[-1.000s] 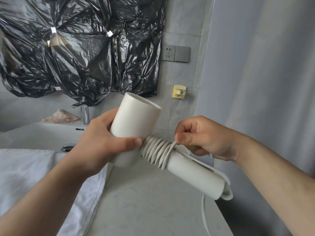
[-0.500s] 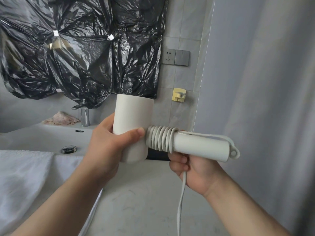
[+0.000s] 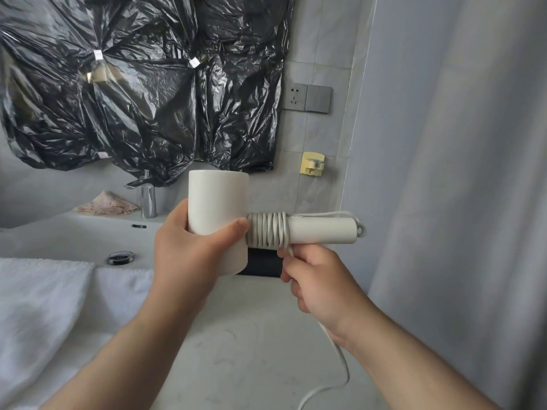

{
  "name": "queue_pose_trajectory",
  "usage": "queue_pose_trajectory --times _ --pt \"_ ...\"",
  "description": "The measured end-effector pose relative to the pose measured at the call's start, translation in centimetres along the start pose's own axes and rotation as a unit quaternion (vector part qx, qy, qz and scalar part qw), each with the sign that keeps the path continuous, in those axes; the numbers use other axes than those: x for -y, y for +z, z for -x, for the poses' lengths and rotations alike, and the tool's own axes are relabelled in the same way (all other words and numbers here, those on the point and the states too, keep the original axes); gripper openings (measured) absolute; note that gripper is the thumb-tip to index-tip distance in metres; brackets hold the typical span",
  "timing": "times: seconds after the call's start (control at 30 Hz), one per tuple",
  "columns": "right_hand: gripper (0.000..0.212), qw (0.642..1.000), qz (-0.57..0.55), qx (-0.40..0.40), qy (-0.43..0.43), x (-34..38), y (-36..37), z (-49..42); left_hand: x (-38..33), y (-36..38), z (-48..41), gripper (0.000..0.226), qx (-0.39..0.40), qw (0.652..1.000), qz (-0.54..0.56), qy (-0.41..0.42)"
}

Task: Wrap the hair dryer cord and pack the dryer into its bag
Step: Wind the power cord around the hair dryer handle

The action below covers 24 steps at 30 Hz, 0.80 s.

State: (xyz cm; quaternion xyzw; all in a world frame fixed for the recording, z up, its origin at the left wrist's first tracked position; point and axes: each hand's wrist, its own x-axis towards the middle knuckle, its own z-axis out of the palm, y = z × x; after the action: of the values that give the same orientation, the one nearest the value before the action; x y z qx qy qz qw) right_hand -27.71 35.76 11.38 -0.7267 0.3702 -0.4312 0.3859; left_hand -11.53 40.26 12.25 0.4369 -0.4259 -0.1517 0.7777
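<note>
Towel (image 3: 44,291), white, lies over the left edge of the counter (image 3: 251,350), beside the sink. Left hand (image 3: 189,255) grips the hair dryer (image 3: 217,202) round its barrel, thumb across the front, and holds it in the air above the counter's middle, barrel upright, handle pointing right. Cord (image 3: 266,230): a run of tight turns sits on the handle next to the barrel; the handle's outer part is bare. Right hand (image 3: 316,279), just under the coils, has its fingers curled round the cord where it leaves the last turn. The free tail drops past the wrist toward the counter's near edge and out of view; length unknown. Dark object (image 3: 263,263) behind, under the handle: possibly the bag, cannot tell. Judgement: wrapping partly done; the loose tail is left to wind, and packing is not begun.
</note>
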Motion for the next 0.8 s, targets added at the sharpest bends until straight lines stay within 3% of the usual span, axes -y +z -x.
queue_pose_trajectory --times 0.2,0.4,0.53,0.6,0.8 --pt "0.031 0.987 0.158 0.027 -0.014 1.3 -1.1 0.0 -0.2 -0.1 0.1 0.045 -0.013 0.998 -0.050 0.033" --pt "0.034 0.945 0.322 0.003 -0.062 2.1 -1.9 -0.1 -0.2 0.0 0.1 0.049 -0.005 0.979 -0.179 0.103" --pt "0.010 0.940 0.330 0.021 -0.078 3.6 -3.3 0.1 0.0 -0.6 -0.3 0.056 0.045 0.965 -0.231 0.115" --pt "0.019 0.938 0.335 0.043 -0.074 4.2 -4.2 -0.3 -0.1 -0.8 -0.1 0.058 0.083 0.958 -0.243 0.126" --pt "0.016 0.955 0.272 0.102 -0.065 4.7 -6.5 -2.1 -0.7 -1.1 -0.5 0.069 0.173 0.954 -0.207 0.131"
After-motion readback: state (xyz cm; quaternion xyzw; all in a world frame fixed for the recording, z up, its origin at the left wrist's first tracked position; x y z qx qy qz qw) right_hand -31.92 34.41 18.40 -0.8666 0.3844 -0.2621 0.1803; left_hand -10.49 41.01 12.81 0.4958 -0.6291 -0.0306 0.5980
